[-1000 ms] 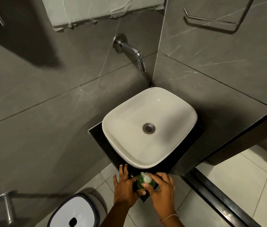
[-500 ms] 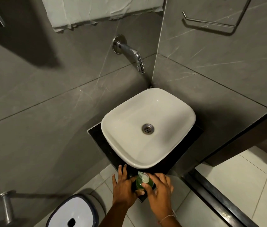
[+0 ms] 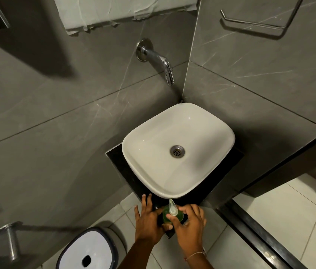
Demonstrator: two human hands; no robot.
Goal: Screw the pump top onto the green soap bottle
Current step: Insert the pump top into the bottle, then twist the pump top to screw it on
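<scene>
Grey-tiled bathroom corner, white sink (image 3: pixel 149 183), left hand (image 3: pixel 149 222) gripping green soap bottle (image 3: pixel 165 215), right hand (image 3: pixel 189 224) grasping pump top (image 3: pixel 172 207)

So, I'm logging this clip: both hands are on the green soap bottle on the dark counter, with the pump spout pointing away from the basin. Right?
Not quite. In the head view the pump top points its spout toward the basin, not away. The rest holds: left hand and right hand are both on the green soap bottle on the dark counter.
</scene>
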